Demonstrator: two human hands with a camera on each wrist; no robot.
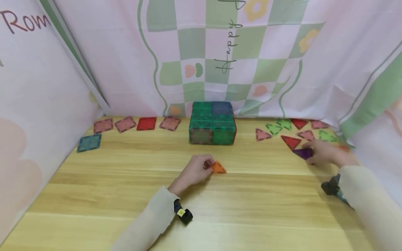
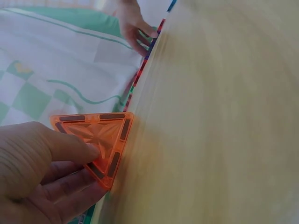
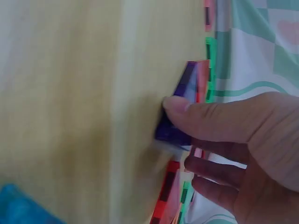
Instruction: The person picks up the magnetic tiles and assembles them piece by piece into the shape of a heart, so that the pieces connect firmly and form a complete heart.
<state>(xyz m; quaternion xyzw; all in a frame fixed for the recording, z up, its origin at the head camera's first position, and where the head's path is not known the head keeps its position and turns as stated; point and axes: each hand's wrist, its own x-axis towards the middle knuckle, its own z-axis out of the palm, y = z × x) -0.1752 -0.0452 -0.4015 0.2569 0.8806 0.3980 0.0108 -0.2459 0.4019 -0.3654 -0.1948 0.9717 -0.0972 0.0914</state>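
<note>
My left hand [image 1: 197,169] pinches an orange triangular magnetic tile [image 2: 103,140] between thumb and fingers, just in front of the box of tiles [image 1: 212,123]. That box is built of green, blue and red see-through squares. Over at the right, my right hand [image 1: 323,152] has its thumb and fingers on a purple triangular magnetic tile [image 3: 175,109]. A red triangle tile [image 1: 291,142] lies right beside the purple one. The right wrist view shows the thumb across the purple tile's face; part of the tile is covered.
Pink and green triangle tiles [image 1: 274,129] lie scattered at the back right. Along the back left lie square tiles, among them a red square [image 1: 146,123] and a teal square [image 1: 89,143]. A printed cloth [image 1: 125,69] hangs behind the wooden table [image 1: 125,195].
</note>
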